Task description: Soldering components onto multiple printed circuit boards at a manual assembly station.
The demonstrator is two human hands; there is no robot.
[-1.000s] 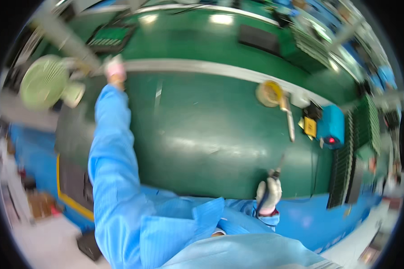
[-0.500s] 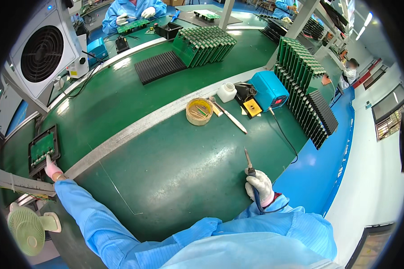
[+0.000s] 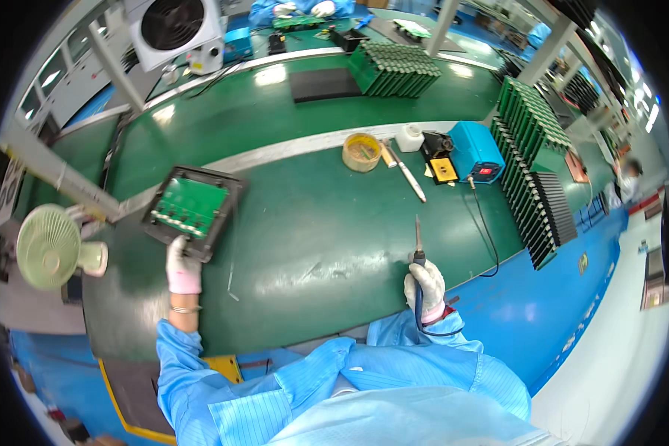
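Observation:
My left hand [image 3: 183, 266], in a pale glove, grips the near edge of a black tray [image 3: 225, 199]. In that tray lies a green circuit board [image 3: 193, 202] with a row of silvery parts along its near side. My right hand [image 3: 426, 288], gloved in white, is wrapped round a soldering iron [image 3: 419, 249] whose tip points away from me. The iron's dark cable loops below the hand. Beyond it stands a blue soldering station [image 3: 477, 152], with a black iron stand [image 3: 438, 149] and yellow sponge [image 3: 444, 169] at its left.
A yellow tape roll [image 3: 361, 152] holding small bits, a brush [image 3: 411, 181] and a white bottle [image 3: 409, 138] stand along the far bench edge. Racked circuit boards [image 3: 528, 126] line the right side. A green fan [image 3: 50, 246] is at left. A co-worker [image 3: 303, 10] sits across.
My left hand has brought the black tray with its board from the far left, over the metal strip, nearer to me. The right hand still holds the soldering iron. The view has shifted.

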